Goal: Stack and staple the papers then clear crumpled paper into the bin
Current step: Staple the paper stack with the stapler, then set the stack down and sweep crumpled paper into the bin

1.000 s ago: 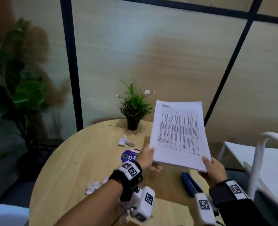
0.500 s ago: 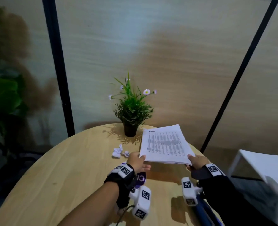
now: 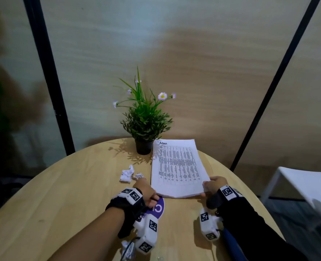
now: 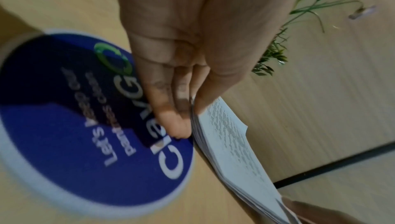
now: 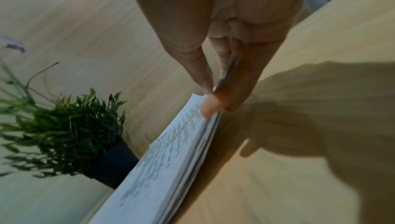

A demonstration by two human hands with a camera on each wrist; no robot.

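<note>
A stack of printed papers (image 3: 178, 168) lies flat on the round wooden table (image 3: 71, 194), just right of the plant pot. My left hand (image 3: 151, 193) pinches the stack's near left corner, thumb on top (image 4: 190, 109). At the near right corner my right hand (image 3: 206, 187) pinches the sheets between thumb and fingers (image 5: 213, 99). Two crumpled paper bits (image 3: 126, 174) sit left of the stack, and another crumpled piece (image 3: 127, 249) lies under my left forearm. A blue stapler (image 3: 231, 242) shows partly beneath my right sleeve.
A small potted plant (image 3: 144, 127) stands at the table's far edge, touching the stack's top left corner. A round purple sticker (image 4: 85, 117) lies under my left hand. A white chair (image 3: 306, 183) stands to the right, and wooden wall panels rise behind.
The stack was held up in the air a second ago; both hands have lowered it and it now lies flat on the table, still held by its near corners.
</note>
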